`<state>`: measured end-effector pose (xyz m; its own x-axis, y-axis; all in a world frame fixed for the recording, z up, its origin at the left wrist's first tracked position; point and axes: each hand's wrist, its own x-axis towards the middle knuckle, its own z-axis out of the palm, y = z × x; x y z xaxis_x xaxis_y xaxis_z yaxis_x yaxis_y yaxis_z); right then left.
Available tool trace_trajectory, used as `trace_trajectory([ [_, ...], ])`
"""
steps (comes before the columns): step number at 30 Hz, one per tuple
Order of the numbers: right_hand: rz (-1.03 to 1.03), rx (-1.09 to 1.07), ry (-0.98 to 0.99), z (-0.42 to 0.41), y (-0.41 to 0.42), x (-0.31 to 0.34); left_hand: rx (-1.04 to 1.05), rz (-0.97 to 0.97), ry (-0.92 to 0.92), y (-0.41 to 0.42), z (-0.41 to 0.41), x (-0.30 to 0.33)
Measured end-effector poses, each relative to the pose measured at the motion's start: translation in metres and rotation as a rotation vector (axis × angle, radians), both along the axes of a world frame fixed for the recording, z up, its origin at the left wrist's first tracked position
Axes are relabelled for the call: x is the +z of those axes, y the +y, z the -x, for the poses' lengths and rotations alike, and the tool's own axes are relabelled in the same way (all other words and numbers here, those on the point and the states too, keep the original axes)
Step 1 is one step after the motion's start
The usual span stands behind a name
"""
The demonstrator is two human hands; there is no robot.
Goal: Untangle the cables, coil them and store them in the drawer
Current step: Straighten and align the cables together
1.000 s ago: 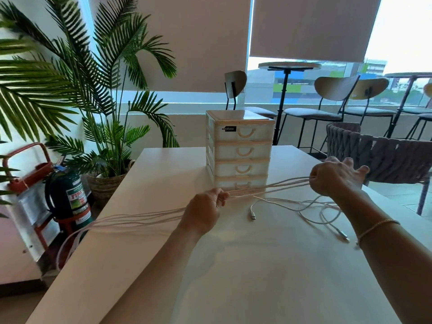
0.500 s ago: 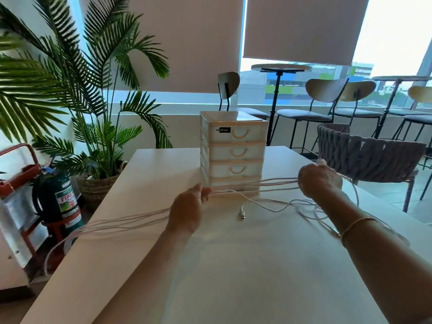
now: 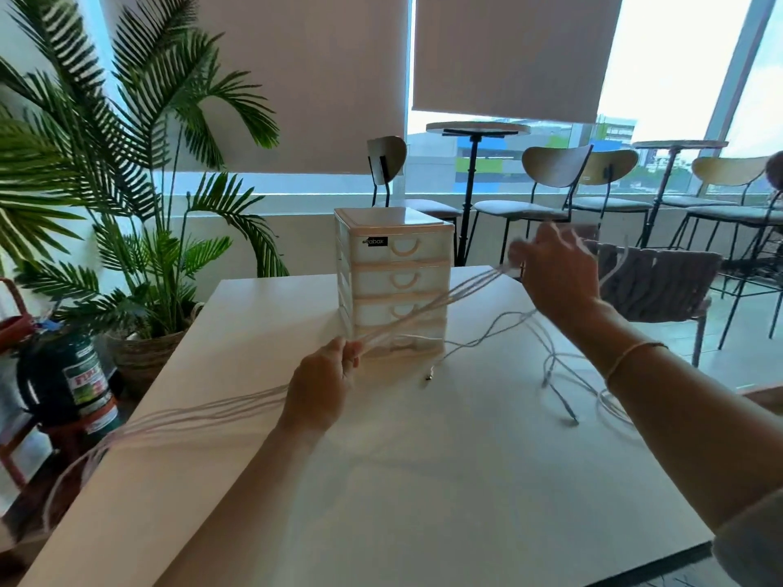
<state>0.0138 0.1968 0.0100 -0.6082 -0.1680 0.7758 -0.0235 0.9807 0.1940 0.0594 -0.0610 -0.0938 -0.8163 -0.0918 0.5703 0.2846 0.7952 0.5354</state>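
Pinching cables [image 3: 423, 309] in left hand [image 3: 322, 385], lifting strands with blurred right hand [image 3: 555, 269], grip unclear; best kept taut, pulled slowly

Left hand [image 3: 324, 381] low with curled fingers, right hand [image 3: 555, 269] raised, fingers blurred

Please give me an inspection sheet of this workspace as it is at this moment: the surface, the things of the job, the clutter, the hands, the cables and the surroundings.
Surface: white table, bare in front.
Job's things: four-drawer organizer, all drawers closed; white cables.
Clutter: nothing seen.
Hands: left hand grips the cable bundle low; right hand holds it raised, blurred.
Cables: strands stretched between both hands, trailing off the table's left edge; loose ends with plugs lie at right.
Surroundings: potted palm, fire extinguisher, woven chair, stools by the window.
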Motion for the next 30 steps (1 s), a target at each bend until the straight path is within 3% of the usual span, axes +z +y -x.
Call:
trace_trajectory([
  [2, -0.052, -0.261, -0.374, 0.002, 0.005, -0.017, -0.025, 0.014, -0.010, 0.001, -0.001, -0.001],
  [5, -0.055, -0.404, -0.659, 0.008, 0.004, -0.036, -0.039, 0.023, -0.004, 0.003, -0.003, -0.002],
  [9, 0.054, -0.240, -0.687, 0.011, 0.007, -0.031, 0.021, -0.014, -0.010, -0.006, 0.000, -0.002],
  [11, 0.155, -0.076, -0.847, 0.007, 0.013, -0.020, 0.061, -0.052, 0.003, -0.013, 0.001, -0.001],
  [13, 0.415, 0.098, -1.084, -0.002, 0.018, -0.013, 0.114, -0.088, -0.003, -0.021, 0.002, 0.000],
  [15, 0.566, 0.137, -1.172, -0.007, 0.024, -0.010, 0.137, -0.085, -0.022, -0.021, 0.001, 0.000],
  [18, 0.447, 0.016, -1.085, -0.005, 0.023, -0.012, 0.128, -0.068, -0.044, -0.016, 0.000, -0.001],
  [22, 0.143, -0.172, -0.683, 0.000, 0.011, -0.009, 0.085, -0.008, -0.061, -0.013, -0.001, -0.003],
  [25, 0.301, -0.142, -0.362, 0.006, 0.005, -0.004, 0.068, 0.003, -0.070, -0.010, -0.002, -0.003],
  [27, 0.320, -0.146, -0.353, 0.009, 0.009, -0.005, 0.070, -0.008, -0.066, -0.011, -0.001, -0.003],
  [30, 0.385, -0.262, -0.553, 0.017, 0.022, -0.019, 0.069, 0.009, -0.087, -0.012, 0.001, -0.004],
])
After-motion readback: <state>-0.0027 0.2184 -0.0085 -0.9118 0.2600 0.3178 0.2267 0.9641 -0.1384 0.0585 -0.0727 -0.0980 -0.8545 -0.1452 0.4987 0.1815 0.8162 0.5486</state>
